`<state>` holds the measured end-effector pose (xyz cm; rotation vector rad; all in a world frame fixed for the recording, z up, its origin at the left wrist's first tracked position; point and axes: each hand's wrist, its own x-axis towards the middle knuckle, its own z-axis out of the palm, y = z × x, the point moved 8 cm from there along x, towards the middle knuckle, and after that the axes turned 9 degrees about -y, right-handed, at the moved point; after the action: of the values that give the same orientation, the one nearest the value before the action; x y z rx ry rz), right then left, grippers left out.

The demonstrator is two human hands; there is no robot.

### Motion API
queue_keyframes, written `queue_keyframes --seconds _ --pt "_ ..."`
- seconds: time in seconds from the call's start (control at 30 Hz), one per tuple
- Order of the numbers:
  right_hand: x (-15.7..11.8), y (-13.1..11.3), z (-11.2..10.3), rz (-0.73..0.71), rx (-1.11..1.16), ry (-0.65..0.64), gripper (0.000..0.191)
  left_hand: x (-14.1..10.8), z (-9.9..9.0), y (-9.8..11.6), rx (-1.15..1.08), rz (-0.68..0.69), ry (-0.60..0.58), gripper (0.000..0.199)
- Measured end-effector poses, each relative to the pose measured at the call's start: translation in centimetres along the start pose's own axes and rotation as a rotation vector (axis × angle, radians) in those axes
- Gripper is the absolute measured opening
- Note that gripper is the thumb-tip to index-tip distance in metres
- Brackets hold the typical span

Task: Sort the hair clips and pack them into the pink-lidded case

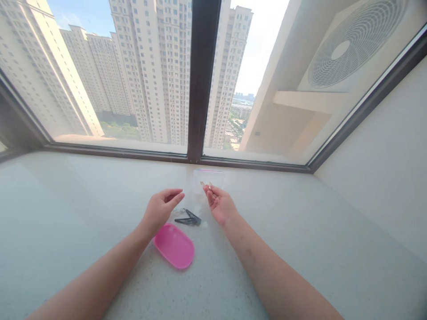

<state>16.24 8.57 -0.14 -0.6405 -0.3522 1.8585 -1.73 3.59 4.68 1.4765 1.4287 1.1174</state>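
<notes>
My right hand pinches a small gold-coloured item, perhaps jewellery, between thumb and fingertips; its exact kind is too small to make out. Behind those fingertips lies a clear plastic zip bag with a pinkish top edge. My left hand hovers to the left, thumb and fingers apart, with nothing between them. Black hair clips lie on the white surface between the hands, beside a small ring. Below my left hand is a pink oval tray, partly covered by that wrist.
The pale speckled sill runs up to a dark window frame. A white wall bounds the right side. Tall buildings and an air-conditioner unit stand outside the glass.
</notes>
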Motion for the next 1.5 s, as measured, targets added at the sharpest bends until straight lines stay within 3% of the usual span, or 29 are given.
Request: queue_keyframes --seconds 0.1,0.3,0.43,0.53,0.67,0.77,0.87,1.0,1.27,1.5 --pt "-0.1 0.0 0.0 -0.005 -0.012 0.002 0.013 0.0 -0.1 0.0 0.001 -0.002 0.008 0.044" --pt "0.3 0.1 -0.7 0.007 -0.077 0.033 0.004 0.0 -0.1 0.1 0.018 0.013 0.001 0.041" --pt "0.4 -0.3 -0.6 -0.037 -0.329 -0.01 0.018 0.2 0.0 0.2 0.089 0.053 -0.033 0.035" --pt "-0.2 -0.8 0.9 -0.194 -0.774 -0.15 0.021 0.3 0.3 0.6 0.273 0.105 -0.089 0.029" --pt "-2.1 0.5 4.1 -0.414 -1.45 -0.476 0.016 -0.1 1.2 1.5 0.528 0.22 -0.186 0.022" --pt "-3.1 1.5 4.8 -0.443 -1.672 -0.675 0.029 -0.6 2.6 1.3 0.595 0.241 -0.31 0.017" --pt "-3.5 1.8 4.9 -0.38 -1.689 -0.806 0.036 -1.0 3.9 0.6 0.603 0.235 -0.415 0.011" --pt "-3.9 1.9 5.0 -0.354 -1.68 -0.909 0.035 -1.0 4.6 0.0 0.61 0.23 -0.438 0.01" --pt "-3.3 1.9 4.6 -0.354 -1.649 -0.859 0.035 -0.8 4.3 0.3 0.648 0.284 -0.392 0.009" --pt "-3.1 1.8 4.8 -0.455 -1.693 -0.793 0.021 -0.5 3.1 1.2 0.661 0.3 -0.293 0.011"
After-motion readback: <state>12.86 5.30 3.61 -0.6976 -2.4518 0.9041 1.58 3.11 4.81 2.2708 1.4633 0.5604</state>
